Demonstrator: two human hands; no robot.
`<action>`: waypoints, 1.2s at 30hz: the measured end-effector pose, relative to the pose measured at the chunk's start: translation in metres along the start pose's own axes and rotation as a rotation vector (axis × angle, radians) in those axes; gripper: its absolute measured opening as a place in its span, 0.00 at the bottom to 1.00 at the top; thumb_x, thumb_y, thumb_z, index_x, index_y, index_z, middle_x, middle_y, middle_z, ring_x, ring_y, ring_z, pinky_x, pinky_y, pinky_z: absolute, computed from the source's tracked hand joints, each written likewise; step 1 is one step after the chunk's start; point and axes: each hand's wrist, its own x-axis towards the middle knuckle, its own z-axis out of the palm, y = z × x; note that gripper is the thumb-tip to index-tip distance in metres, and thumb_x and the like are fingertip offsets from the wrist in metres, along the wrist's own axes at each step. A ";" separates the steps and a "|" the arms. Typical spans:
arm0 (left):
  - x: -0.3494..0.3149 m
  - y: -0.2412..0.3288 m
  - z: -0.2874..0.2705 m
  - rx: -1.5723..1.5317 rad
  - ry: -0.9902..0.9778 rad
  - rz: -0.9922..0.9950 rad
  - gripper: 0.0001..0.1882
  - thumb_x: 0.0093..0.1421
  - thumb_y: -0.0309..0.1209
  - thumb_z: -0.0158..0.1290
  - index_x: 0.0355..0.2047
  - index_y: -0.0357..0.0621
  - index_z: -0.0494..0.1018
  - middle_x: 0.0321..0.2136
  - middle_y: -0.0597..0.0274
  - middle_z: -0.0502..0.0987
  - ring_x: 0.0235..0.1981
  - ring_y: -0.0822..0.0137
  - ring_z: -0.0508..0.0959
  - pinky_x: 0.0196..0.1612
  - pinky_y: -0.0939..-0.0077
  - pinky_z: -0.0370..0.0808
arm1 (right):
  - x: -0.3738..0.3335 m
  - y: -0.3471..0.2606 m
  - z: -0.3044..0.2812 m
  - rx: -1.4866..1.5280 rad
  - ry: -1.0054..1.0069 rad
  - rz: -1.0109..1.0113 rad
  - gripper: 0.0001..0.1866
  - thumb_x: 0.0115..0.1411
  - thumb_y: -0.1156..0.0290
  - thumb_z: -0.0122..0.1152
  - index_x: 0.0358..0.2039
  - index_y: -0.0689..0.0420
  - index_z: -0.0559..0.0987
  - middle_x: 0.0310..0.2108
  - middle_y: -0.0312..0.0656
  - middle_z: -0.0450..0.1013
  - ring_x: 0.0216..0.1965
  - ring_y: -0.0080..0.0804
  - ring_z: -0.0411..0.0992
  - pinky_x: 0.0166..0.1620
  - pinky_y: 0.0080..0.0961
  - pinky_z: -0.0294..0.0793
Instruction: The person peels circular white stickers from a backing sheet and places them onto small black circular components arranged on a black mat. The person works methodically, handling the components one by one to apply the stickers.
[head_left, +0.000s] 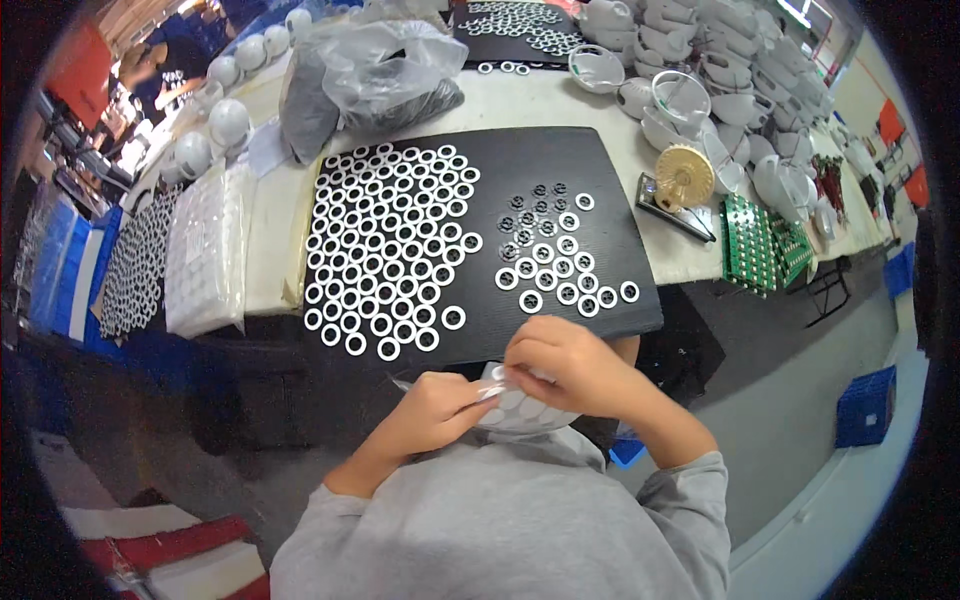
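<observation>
My left hand (pixel 432 408) and my right hand (pixel 565 365) meet just below the near edge of a black mat (pixel 600 180). Between them they hold a clear sheet of round white stickers (pixel 520 410). My left hand grips the sheet from the left; my right thumb and fingers pinch at its top edge. On the mat lie many white rings (pixel 385 250) in tight rows on the left. A smaller group of rings and dark round pieces (pixel 545 240) lies on the right.
A grey plastic bag (pixel 370 75) sits behind the mat. White sheets (pixel 205 250) lie at the left, white domes (pixel 215 120) beyond them. White plastic housings (pixel 720 70), a yellow gear-like disc (pixel 685 175) and green circuit boards (pixel 760 240) stand at the right.
</observation>
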 end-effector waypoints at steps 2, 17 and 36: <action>0.003 -0.007 0.010 0.025 0.004 0.003 0.08 0.50 0.29 0.50 0.30 0.42 0.74 0.12 0.55 0.69 0.13 0.61 0.69 0.17 0.71 0.65 | 0.005 0.009 -0.014 -0.018 -0.120 0.111 0.05 0.44 0.77 0.56 0.22 0.60 0.69 0.22 0.42 0.66 0.26 0.39 0.67 0.29 0.31 0.66; -0.008 -0.031 0.004 -0.107 -0.074 -0.213 0.15 0.54 0.38 0.48 0.19 0.40 0.63 0.09 0.52 0.64 0.11 0.54 0.67 0.15 0.68 0.61 | 0.060 0.129 -0.010 -0.092 0.004 0.456 0.06 0.46 0.72 0.58 0.22 0.62 0.74 0.23 0.39 0.63 0.26 0.27 0.63 0.30 0.21 0.62; -0.010 -0.037 0.007 -0.142 -0.111 -0.250 0.14 0.54 0.37 0.48 0.20 0.39 0.64 0.09 0.51 0.64 0.12 0.53 0.68 0.16 0.67 0.61 | 0.054 0.137 0.000 -0.158 0.060 0.456 0.07 0.46 0.73 0.56 0.22 0.64 0.74 0.23 0.44 0.65 0.30 0.36 0.65 0.35 0.27 0.64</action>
